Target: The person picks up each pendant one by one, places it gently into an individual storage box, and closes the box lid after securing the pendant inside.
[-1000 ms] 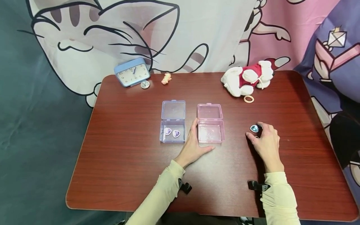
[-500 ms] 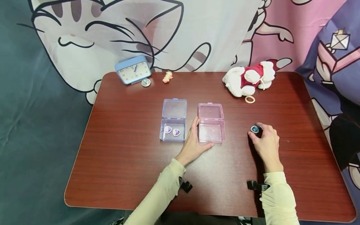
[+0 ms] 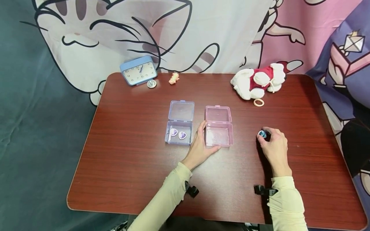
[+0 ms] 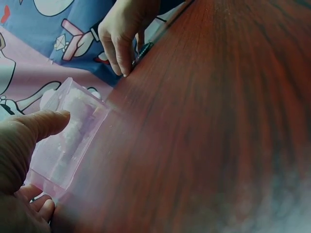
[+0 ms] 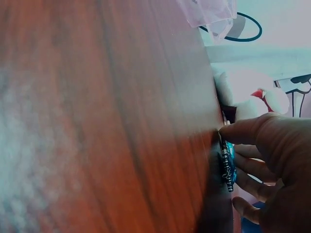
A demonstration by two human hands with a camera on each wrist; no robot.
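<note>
My left hand (image 3: pixel 198 148) holds the pink clear plastic box (image 3: pixel 219 134) at its near left corner, fingers along the left wall and thumb at the front. That box stands with its lid up and nothing visible inside. Farther right, my right hand (image 3: pixel 274 144) pinches a blue gem (image 3: pixel 262 134) with a silver rim between thumb and fingers, low at the tabletop. The right wrist view shows the gem's beaded edge (image 5: pixel 226 167) side-on. Left of the pink box, a lilac clear box (image 3: pixel 178 139), also with raised lid, contains two purple heart-shaped gems (image 3: pixel 182 135).
Along the back of the brown table (image 3: pixel 130 173) are a blue clock (image 3: pixel 139 71), a round silver piece (image 3: pixel 151 84), a small peach figurine (image 3: pixel 174 78) and a white plush toy (image 3: pixel 258 81) in red. A pale ring (image 3: pixel 258 102) lies before the toy.
My right thumb and fingers have closed in on the blue gem. My left thumb has drawn up against the pink box's front. The head view has shifted slightly.
</note>
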